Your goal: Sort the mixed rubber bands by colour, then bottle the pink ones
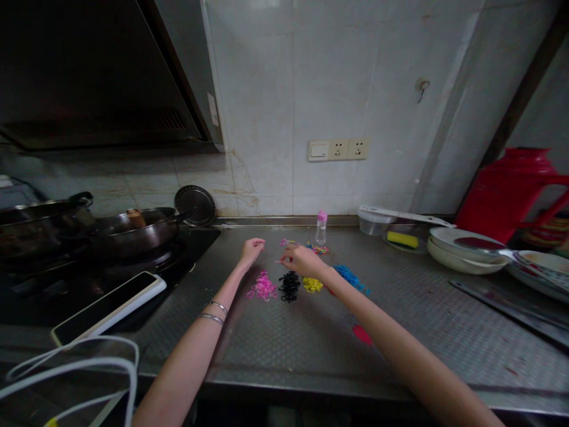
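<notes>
My left hand (252, 251) hovers over the counter behind a pile of pink rubber bands (263, 286), its fingers pinched together; anything between them is too small to name. My right hand (302, 262) is closed, with a thin pale pink piece, apparently a rubber band (278, 261), at its fingertips. Below it lie black rubber bands (290, 286) and yellow rubber bands (312, 284). Blue rubber bands (350, 279) lie right of my right wrist. Mixed coloured bands (318, 249) are scattered behind the right hand, near a small clear bottle with a pink cap (320, 228).
The metal counter (267, 350) carries a red flat piece (362, 334) beside my right forearm. On the left are a pan (133, 234) on the stove and a white-edged device (109, 308) with cables. Bowls (462, 255), a knife (502, 308) and a red jug (511, 190) stand right.
</notes>
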The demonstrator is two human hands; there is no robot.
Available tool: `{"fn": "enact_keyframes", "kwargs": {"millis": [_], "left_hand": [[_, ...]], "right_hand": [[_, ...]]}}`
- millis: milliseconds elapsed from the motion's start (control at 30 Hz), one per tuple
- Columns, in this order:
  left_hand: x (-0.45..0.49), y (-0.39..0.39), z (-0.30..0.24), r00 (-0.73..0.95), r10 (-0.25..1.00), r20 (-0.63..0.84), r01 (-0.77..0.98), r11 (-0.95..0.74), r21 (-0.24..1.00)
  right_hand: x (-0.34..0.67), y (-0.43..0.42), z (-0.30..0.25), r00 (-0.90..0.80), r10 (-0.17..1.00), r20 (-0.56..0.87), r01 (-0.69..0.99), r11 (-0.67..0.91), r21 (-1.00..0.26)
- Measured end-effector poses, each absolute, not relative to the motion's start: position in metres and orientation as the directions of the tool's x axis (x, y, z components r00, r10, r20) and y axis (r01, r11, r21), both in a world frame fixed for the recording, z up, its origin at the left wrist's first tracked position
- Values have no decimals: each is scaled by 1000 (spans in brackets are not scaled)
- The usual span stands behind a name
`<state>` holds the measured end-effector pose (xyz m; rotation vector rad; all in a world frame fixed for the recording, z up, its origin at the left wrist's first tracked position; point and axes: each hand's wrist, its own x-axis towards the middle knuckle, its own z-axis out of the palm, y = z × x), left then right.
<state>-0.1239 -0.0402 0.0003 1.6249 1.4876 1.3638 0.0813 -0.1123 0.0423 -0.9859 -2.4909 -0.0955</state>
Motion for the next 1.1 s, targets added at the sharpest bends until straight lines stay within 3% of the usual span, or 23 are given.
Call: {"fn": "enact_keyframes", "kwargs": {"millis": [200,333,500,700,867,1100], "left_hand": [[-125,-35,-3,-125,939,319,421,-242,875],[-125,-36,-2,-118,946,302,418,-228,879],[-122,-41,2,-111,952,286,416,-217,883],[-115,-49,6,-83,956,282,422,-222,879],[-109,-51,4,-42,957,286,446,-238,863],[-97,-48,-4,55,956,288,499,-276,822]], "right_hand": [[45,-134,40,-788,566,241,581,814,-11],[60,-127,38,-774,583,247,590,806,-53],[115,-100,34,-595,720,357,678,688,-259],[202,-74,12,-224,859,461,753,453,-478],[242,-66,-17,-11,916,401,703,292,-649],[251,-63,-37,59,946,320,683,195,-703]]}}
